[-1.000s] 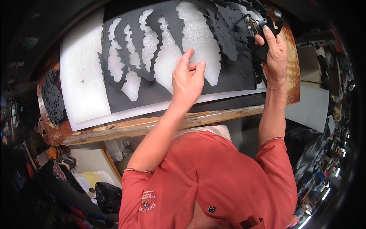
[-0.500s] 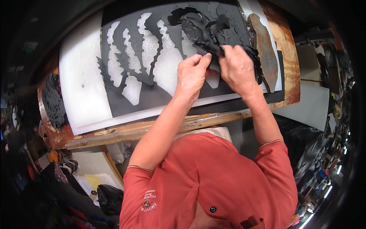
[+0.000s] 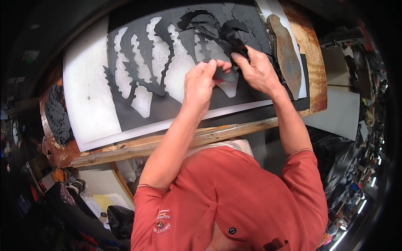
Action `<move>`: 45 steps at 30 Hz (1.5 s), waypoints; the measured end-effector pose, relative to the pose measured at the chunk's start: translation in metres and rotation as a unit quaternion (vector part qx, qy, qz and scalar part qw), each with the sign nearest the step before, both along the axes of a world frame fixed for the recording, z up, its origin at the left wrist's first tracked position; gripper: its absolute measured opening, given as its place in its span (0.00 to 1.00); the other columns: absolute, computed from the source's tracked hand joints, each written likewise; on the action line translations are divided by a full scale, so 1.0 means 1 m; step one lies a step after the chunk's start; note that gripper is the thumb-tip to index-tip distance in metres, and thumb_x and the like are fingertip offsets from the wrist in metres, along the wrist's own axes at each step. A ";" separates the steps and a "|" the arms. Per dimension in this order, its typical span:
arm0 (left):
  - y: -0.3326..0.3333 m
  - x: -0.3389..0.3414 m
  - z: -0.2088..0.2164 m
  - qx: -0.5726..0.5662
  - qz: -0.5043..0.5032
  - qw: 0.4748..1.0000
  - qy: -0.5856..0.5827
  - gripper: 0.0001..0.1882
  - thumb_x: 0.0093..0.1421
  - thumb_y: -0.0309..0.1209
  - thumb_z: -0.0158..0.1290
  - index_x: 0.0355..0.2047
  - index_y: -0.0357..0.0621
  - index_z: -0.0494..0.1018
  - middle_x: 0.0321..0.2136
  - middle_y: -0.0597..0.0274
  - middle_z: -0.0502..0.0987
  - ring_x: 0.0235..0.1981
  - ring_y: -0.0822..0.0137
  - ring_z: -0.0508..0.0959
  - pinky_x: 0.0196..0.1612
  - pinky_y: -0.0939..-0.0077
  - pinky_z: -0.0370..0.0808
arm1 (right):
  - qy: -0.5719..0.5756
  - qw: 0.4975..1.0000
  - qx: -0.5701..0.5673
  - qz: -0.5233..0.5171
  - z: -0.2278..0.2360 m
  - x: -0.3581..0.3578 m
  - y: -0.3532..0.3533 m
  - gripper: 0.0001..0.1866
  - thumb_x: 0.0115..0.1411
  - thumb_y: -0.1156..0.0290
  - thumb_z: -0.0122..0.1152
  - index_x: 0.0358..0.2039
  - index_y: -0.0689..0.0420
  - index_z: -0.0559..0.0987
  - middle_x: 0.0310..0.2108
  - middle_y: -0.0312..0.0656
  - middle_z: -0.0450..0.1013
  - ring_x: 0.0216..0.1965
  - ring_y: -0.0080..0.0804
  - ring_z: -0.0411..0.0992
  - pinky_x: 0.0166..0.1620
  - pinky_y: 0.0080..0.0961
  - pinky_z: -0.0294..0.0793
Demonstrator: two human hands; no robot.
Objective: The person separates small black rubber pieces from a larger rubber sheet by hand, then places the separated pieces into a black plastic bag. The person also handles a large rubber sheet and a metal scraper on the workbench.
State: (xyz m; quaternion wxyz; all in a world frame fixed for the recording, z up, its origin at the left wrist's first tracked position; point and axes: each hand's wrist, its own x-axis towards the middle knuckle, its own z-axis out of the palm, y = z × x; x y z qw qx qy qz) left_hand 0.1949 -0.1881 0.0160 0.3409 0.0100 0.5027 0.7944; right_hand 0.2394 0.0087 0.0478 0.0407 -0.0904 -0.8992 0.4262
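Note:
A black sheet (image 3: pixel 163 104) with long, notched cut-out openings lies over a white board (image 3: pixel 86 83). My left hand (image 3: pixel 202 79) is above it, thumb and fingers pinched on a small dark flat piece (image 3: pixel 226 76). Just to its right, my right hand (image 3: pixel 259 71) closes round a crumpled bunch of black cut scraps (image 3: pixel 230 35). Those scraps rise beyond my fingers and hide part of the sheet. Notched black strips (image 3: pixel 144 81) lie loosely across the openings on the left.
A long, brown, worn plate (image 3: pixel 285 56) lies at the right end of the board. On the far left is a pile of black notched pieces (image 3: pixel 57 113). A wooden rail (image 3: pixel 176 142) forms the bench's near edge. A black plastic bag (image 3: pixel 120 219) sits below left.
My hands have moved apart. The left shifted slightly left and down, showing a small dark piece at its fingertips. The right hand stays on the bunched scraps, which have shifted a little.

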 end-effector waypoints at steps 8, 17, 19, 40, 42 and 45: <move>-0.042 -0.010 -0.008 -0.115 0.102 0.979 0.131 0.18 0.79 0.39 0.47 0.43 0.33 0.75 0.43 0.48 0.84 0.39 0.64 0.85 0.42 0.68 0.87 | 0.134 0.939 -0.275 -0.156 0.024 -0.003 0.098 0.14 0.71 0.59 0.66 0.36 0.57 0.81 0.30 0.33 0.78 0.31 0.18 0.74 0.37 0.18 0.73; -0.051 0.006 0.007 -0.267 0.170 0.915 0.250 0.17 0.75 0.31 0.52 0.56 0.29 0.73 0.55 0.46 0.78 0.51 0.60 0.82 0.51 0.66 0.83 | 0.198 0.898 0.196 -0.340 0.075 0.037 0.155 0.24 0.72 0.51 0.64 0.36 0.64 0.82 0.26 0.45 0.78 0.28 0.31 0.72 0.37 0.31 0.74; -0.052 0.020 0.015 -0.314 0.226 0.822 0.419 0.25 0.70 0.26 0.56 0.65 0.31 0.69 0.60 0.41 0.74 0.61 0.53 0.76 0.59 0.61 0.77 | 0.215 0.907 0.266 -0.246 0.051 0.048 0.124 0.18 0.73 0.56 0.62 0.42 0.62 0.82 0.27 0.50 0.77 0.28 0.39 0.74 0.36 0.34 0.74; 0.063 0.011 0.016 -0.125 -0.106 0.986 0.026 0.23 0.73 0.39 0.53 0.57 0.31 0.73 0.46 0.60 0.79 0.44 0.72 0.75 0.49 0.74 0.73 | 0.177 0.933 0.313 -0.023 -0.042 0.055 0.044 0.17 0.56 0.79 0.68 0.47 0.63 0.79 0.30 0.49 0.73 0.34 0.50 0.74 0.39 0.43 0.76; 0.065 0.009 0.012 -0.074 -0.092 0.993 -0.026 0.19 0.74 0.37 0.52 0.54 0.33 0.76 0.42 0.64 0.79 0.39 0.74 0.75 0.44 0.76 0.74 | 0.171 0.933 0.314 -0.028 -0.040 0.054 0.044 0.17 0.56 0.76 0.71 0.46 0.62 0.80 0.30 0.49 0.74 0.34 0.50 0.74 0.38 0.42 0.77; 0.067 0.011 0.008 -0.020 -0.059 0.995 -0.073 0.16 0.76 0.33 0.47 0.54 0.34 0.77 0.38 0.66 0.80 0.35 0.75 0.76 0.40 0.77 0.75 | 0.164 0.934 0.314 -0.035 -0.038 0.052 0.042 0.17 0.59 0.68 0.73 0.45 0.60 0.80 0.30 0.48 0.74 0.33 0.50 0.74 0.37 0.41 0.76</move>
